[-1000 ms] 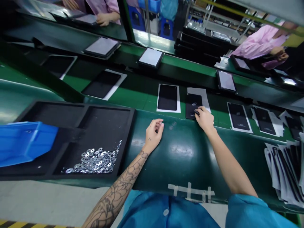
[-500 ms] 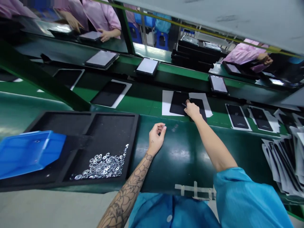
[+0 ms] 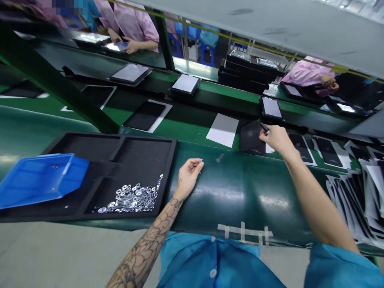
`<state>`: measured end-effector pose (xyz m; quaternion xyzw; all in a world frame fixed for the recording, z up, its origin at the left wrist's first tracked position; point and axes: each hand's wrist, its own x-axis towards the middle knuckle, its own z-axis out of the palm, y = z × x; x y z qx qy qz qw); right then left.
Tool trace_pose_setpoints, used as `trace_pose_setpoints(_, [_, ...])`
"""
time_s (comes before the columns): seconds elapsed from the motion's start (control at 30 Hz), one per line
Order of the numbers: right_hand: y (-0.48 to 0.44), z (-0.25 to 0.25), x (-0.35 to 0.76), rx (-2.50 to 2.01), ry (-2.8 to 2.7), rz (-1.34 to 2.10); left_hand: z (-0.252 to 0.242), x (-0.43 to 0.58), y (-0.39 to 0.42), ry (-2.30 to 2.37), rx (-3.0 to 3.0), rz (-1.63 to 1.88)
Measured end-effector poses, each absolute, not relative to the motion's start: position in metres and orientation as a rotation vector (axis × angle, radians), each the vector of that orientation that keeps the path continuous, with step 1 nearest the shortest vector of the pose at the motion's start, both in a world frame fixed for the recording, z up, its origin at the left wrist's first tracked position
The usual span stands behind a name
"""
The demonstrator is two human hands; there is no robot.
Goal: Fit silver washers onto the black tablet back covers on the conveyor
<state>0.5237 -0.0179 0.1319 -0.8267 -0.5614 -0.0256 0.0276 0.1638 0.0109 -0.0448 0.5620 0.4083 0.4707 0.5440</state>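
My right hand [image 3: 277, 138] grips a short, dark pen-like tool [image 3: 264, 127] over the green belt. The tool's end is at the upper right corner of a black tablet-sized panel [image 3: 250, 138]; I cannot tell whether they are joined. The edge of a white sheet shows under the hand. To the left lies a bare white sheet [image 3: 223, 129]. My left hand [image 3: 189, 176] hovers over the bench edge, thumb and fingertips pinched together; anything between them is too small to name. Nearby, a black divided tray [image 3: 141, 154] holds a heap of shiny metal rings [image 3: 135, 198].
A blue bin [image 3: 45, 178] sits on the tray's left part. More black panels [image 3: 145, 115] lie on white sheets along the belt [image 3: 186, 128]. A stack of sheets and panels [image 3: 354, 204] stands at right. A green post [image 3: 60, 80] slants across the left. Co-workers in pink sit opposite.
My right hand has moved right with the tool. The black panel on the left sheet has gone from there, and a panel now sits farther right. My left hand has shifted slightly left.
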Motion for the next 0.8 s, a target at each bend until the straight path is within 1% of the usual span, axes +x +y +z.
trace_pose_setpoints(0.07, [-0.057, 0.152, 0.493, -2.508, -1.943, -0.193, -0.035, 0.147, 0.012, 0.979, 1.328, 1.097])
trace_pose_setpoints(0.13, [-0.097, 0.155, 0.445, -2.381, -2.224, -0.172, -0.024, 0.133, 0.014, 0.991, 1.348, 1.064])
trace_pose_setpoints(0.23, [-0.139, 0.123, 0.362, -2.113, -2.577, 0.056, -0.007, 0.123, 0.020, 1.008, 1.431, 1.005])
trace_pose_setpoints(0.33, [-0.144, 0.073, 0.308, -1.903, -2.698, 0.341, 0.003, 0.128, 0.027, 1.026, 1.593, 0.906])
trace_pose_setpoints(0.43, [-0.130, 0.039, 0.310, -1.858, -2.596, 0.505, 0.004, 0.140, 0.036, 1.023, 1.777, 0.694])
trace_pose_setpoints(0.57, [-0.123, 0.023, 0.364, -2.094, -2.301, 0.383, -0.003, 0.147, 0.046, 0.977, 1.896, 0.440])
trace_pose_setpoints(0.67, [-0.138, 0.013, 0.391, -2.288, -2.154, 0.345, -0.009, 0.141, 0.045, 0.967, 1.892, 0.353])
trace_pose_setpoints(0.8, [-0.167, 0.001, 0.387, -2.415, -1.984, 0.400, -0.012, 0.131, 0.039, 0.982, 1.884, 0.289])
